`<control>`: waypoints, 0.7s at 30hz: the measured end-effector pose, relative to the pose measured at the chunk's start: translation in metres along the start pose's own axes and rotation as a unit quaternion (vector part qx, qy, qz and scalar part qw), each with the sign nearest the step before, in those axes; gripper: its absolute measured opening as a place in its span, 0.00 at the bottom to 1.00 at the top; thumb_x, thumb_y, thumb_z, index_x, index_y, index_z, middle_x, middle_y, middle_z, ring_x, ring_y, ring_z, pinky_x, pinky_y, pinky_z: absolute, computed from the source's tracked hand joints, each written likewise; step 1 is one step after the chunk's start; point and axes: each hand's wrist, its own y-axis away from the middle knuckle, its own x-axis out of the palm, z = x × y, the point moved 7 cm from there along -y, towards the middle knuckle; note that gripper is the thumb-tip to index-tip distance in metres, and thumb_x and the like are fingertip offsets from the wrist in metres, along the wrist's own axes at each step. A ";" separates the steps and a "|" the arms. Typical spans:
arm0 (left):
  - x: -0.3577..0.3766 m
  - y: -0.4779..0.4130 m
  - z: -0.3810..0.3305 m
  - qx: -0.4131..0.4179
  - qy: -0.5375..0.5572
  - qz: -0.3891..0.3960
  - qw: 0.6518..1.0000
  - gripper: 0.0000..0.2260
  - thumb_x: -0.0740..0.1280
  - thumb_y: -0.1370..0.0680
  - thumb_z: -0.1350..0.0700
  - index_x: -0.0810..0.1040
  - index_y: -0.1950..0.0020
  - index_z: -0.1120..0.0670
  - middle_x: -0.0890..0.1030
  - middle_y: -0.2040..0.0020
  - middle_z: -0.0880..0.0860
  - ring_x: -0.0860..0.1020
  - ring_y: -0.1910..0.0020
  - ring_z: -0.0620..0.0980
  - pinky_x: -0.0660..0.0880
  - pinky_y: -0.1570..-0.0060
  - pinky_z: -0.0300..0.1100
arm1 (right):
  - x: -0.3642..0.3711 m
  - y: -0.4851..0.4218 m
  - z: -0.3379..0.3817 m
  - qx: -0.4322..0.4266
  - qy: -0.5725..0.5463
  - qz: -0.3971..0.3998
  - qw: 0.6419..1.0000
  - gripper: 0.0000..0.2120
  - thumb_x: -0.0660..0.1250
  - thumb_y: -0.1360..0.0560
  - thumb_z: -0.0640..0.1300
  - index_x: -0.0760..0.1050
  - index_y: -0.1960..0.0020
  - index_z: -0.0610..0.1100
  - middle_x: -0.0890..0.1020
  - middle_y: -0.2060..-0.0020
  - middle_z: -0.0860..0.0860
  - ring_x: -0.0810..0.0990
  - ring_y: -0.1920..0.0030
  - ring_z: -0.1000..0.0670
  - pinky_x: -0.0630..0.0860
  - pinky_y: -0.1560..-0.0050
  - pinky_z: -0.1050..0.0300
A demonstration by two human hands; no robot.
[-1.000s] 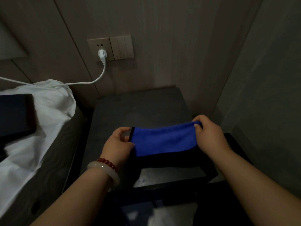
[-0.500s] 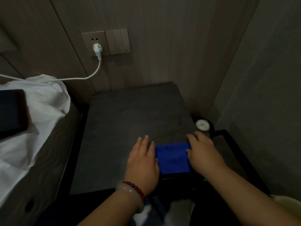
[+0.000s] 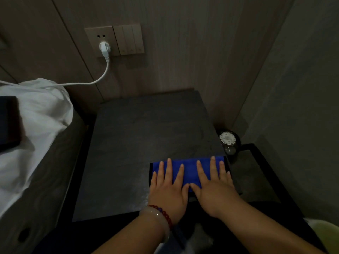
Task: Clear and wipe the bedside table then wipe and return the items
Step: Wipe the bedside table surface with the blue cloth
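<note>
Pressing a blue cloth (image 3: 189, 171) onto the bedside table (image 3: 146, 129).
Left hand (image 3: 167, 191) and right hand (image 3: 214, 192) lie flat, fingers spread; perhaps a clock (image 3: 228, 139) just beside.

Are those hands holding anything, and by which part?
Nothing is gripped. The left hand and right hand lie flat, fingers straight, pressing the top of the blue cloth onto the bedside table.

Beige wall socket plate (image 3: 100, 40) on a wood-grain panelled wall (image 3: 183, 43), white plug (image 3: 104, 49) in its lower outlet, white cable (image 3: 107, 67) running left over rumpled white bed linen (image 3: 42, 114), beige three-rocker switch panel (image 3: 129, 39) touching the socket's right edge, pale yellow-green rim (image 3: 324, 230) at lower right.
</note>
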 end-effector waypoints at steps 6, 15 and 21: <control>-0.002 -0.018 0.004 -0.002 -0.003 0.008 1.000 0.33 0.28 0.28 0.36 0.35 0.23 0.43 0.30 0.23 0.53 0.31 0.24 0.56 0.33 0.27 0.51 | -0.008 -0.018 0.001 0.012 -0.014 0.004 1.000 0.33 0.42 0.20 0.64 0.26 0.26 0.55 0.24 0.28 0.43 0.27 0.27 0.40 0.35 0.26 0.43; -0.021 -0.090 0.016 -0.029 -0.012 0.018 0.999 0.26 0.43 0.18 0.41 0.36 0.23 0.42 0.31 0.23 0.53 0.32 0.24 0.55 0.36 0.25 0.53 | -0.045 -0.086 0.006 0.017 -0.013 -0.015 1.000 0.32 0.42 0.20 0.64 0.27 0.26 0.56 0.25 0.28 0.44 0.27 0.27 0.40 0.34 0.26 0.43; -0.046 -0.168 0.030 -0.045 -0.022 0.032 0.998 0.26 0.44 0.18 0.41 0.37 0.23 0.42 0.32 0.22 0.52 0.34 0.23 0.55 0.38 0.25 0.54 | -0.088 -0.153 0.014 0.009 -0.013 -0.043 0.999 0.32 0.41 0.21 0.64 0.29 0.24 0.56 0.27 0.26 0.45 0.29 0.25 0.42 0.35 0.25 0.44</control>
